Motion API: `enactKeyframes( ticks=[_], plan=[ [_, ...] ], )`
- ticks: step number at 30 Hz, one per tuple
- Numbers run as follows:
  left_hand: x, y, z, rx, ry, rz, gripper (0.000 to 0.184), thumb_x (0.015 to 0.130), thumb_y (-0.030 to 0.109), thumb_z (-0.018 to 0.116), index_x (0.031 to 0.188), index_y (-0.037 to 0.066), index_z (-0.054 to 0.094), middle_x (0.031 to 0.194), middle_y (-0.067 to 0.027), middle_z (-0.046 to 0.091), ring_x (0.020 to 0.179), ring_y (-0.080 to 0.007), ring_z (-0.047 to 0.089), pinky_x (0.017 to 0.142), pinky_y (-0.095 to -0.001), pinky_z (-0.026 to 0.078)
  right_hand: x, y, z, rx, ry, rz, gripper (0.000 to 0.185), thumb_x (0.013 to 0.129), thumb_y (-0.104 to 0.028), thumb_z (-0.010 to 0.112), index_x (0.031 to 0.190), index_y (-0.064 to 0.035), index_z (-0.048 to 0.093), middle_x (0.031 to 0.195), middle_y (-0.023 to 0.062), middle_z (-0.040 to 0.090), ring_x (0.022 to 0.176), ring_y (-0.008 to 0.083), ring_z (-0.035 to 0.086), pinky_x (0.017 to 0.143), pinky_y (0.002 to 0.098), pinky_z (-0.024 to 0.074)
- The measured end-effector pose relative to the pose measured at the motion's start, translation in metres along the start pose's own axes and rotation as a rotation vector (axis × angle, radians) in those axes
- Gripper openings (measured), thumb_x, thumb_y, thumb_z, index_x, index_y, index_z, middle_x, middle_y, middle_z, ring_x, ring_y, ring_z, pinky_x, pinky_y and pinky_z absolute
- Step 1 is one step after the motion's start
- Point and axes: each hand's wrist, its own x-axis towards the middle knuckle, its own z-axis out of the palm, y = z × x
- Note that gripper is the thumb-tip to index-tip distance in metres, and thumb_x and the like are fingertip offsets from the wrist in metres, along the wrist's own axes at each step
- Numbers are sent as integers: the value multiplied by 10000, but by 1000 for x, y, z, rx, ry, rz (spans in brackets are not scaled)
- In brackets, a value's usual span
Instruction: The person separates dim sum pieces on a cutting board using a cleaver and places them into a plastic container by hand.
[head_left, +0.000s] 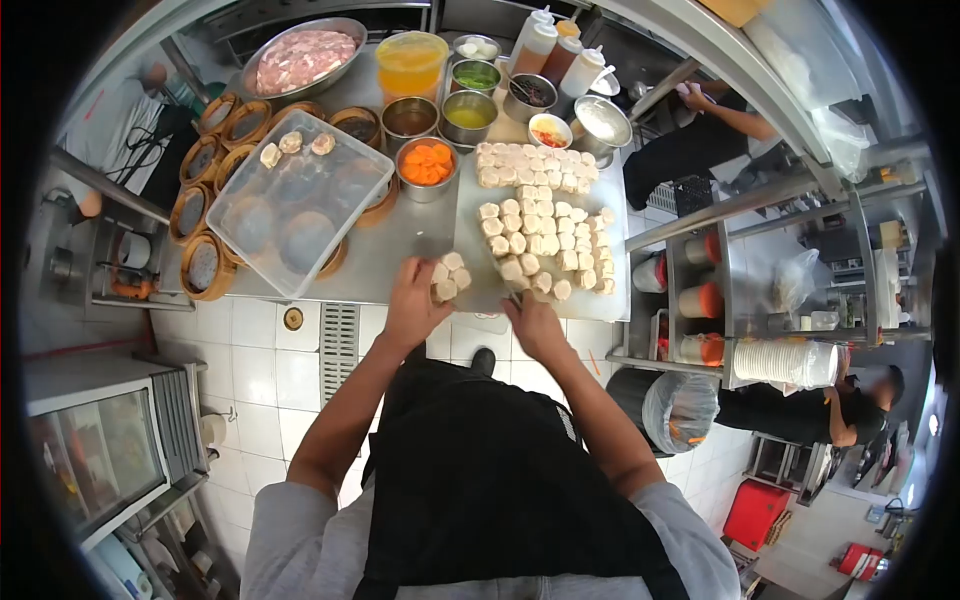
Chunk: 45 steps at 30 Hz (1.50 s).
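My left hand [414, 303] is curled at the table's front edge around several pale, chunky dough-like pieces [451, 278]. My right hand [536, 322] is closed at the front edge of the white cutting board [472, 225]. A thin blade-like tool [513, 294] shows at its fingertips, mostly hidden. Just beyond it, rows of similar pale pieces [540, 225] cover much of the board. To the left, a translucent plastic tray [255, 215] rests on bamboo steamers and carries a few filled pieces [290, 142].
Bamboo steamers [205, 265] surround the tray. Behind stand a bowl of raw meat [305, 62], a tub of yellow liquid [411, 65], sliced carrots [427, 163] and sauce bottles [535, 45]. Metal posts and shelves [780, 235] flank the right. Other people [690, 140] stand there.
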Motion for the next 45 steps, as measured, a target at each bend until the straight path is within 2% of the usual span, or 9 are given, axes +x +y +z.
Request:
enactKeyframes(
  ticks=[8,11,18,21,24,28,31,39,45],
  plan=[
    [10,12,41,-172,-31,-100,699,752,98,909,1338,-1,540,1333,-208,536,1240,-424,556,1075,-496,476,8,-34,-39,289,63,15,344,1085,-281,638,1033,58,608,769,245,676,725,407,692,681,506,519],
    [7,12,41,-220,-57,-128,716,749,83,912,1347,3,526,1362,-217,521,1262,-431,546,1093,-497,467,2,-55,-44,280,40,-16,352,1087,-282,630,1147,64,599,883,306,706,849,524,690,742,548,527],
    [2,7,45,-218,9,-74,694,754,89,892,1345,21,536,1352,-223,528,1307,-447,515,1119,-507,445,4,-87,-53,387,101,-57,374,1086,-307,641,1108,61,578,760,271,677,743,516,678,660,543,515],
    [3,8,44,-218,28,-52,680,750,95,890,1330,21,541,1340,-221,537,1303,-450,511,1118,-518,440,9,-72,-31,277,125,-60,395,1099,-335,607,1084,59,596,716,208,663,661,356,687,650,471,541],
    [3,7,49,-144,-19,-35,689,743,100,896,1329,27,542,1340,-219,539,1299,-448,506,1113,-519,444,24,-31,21,-66,49,-99,424,1097,-346,605,1056,76,593,692,238,647,645,346,688,643,486,552],
    [-1,6,51,-192,17,-43,709,738,111,908,1339,28,542,1328,-212,541,1285,-440,510,1106,-516,449,24,-50,-6,584,-239,291,444,1116,-376,580,976,46,568,630,141,622,497,209,622,474,385,509],
    [1,5,44,-166,6,-82,755,746,106,913,1393,23,534,1327,-208,530,1287,-429,515,1099,-508,458,19,-46,-13,592,-132,221,420,1134,-358,549,956,23,554,627,81,609,465,147,582,432,331,474],
    [10,3,25,-156,-124,-5,716,797,73,880,1434,35,555,1343,-213,495,1277,-404,531,1040,-474,502,-22,-47,-28,453,-64,202,424,1115,-348,597,967,49,592,674,180,659,603,306,653,617,445,517],
    [3,4,17,-123,-157,-155,522,793,71,889,1234,2,617,1147,-176,560,1018,-393,647,847,-484,544,-35,-52,-15,422,-100,225,423,1107,-351,604,1030,65,602,715,237,666,665,410,680,662,499,522]
  ],
)
